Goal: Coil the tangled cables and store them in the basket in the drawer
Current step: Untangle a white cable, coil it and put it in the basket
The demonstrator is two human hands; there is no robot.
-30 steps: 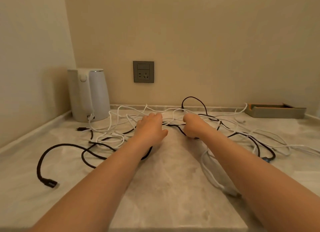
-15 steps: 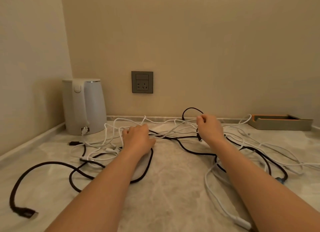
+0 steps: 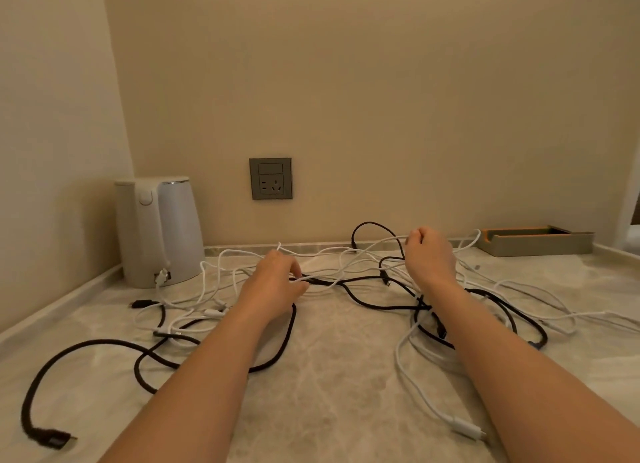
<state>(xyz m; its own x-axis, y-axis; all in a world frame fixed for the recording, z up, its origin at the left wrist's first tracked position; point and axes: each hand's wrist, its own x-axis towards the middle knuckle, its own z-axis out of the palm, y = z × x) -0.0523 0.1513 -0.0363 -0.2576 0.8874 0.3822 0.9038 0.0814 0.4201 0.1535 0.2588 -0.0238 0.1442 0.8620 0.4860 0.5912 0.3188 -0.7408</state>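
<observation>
The cables (image 3: pixel 325 281), white and black ones, lie in one loose tangle across the far half of the table (image 3: pixel 329 386), between a kettle (image 3: pixel 159 230) on the left and a flat tray (image 3: pixel 536 242) on the right. The basket and the drawer are not in view.

The left hand (image 3: pixel 273 286) is low, with its fingers curled around a few strands where a black and a white one cross. The right hand (image 3: pixel 431 258) is lifted a little and pinches a white cable (image 3: pixel 391 238) between thumb and fingers.

The step in hand seems to be freeing one cable from the others, and nothing is coiled yet. To do it well, the person should pull slowly and sideways, because a fast pull will probably tighten the crossings. The left hand can press the rest down while the right hand follows the white strand toward its end. It may be easier to begin from a free end (a white plug (image 3: pixel 464 429) lies near, on the right) and to pass it back through each loop. The thick black cable (image 3: pixel 86 345) on the near left looks almost free, so it can wait.
</observation>
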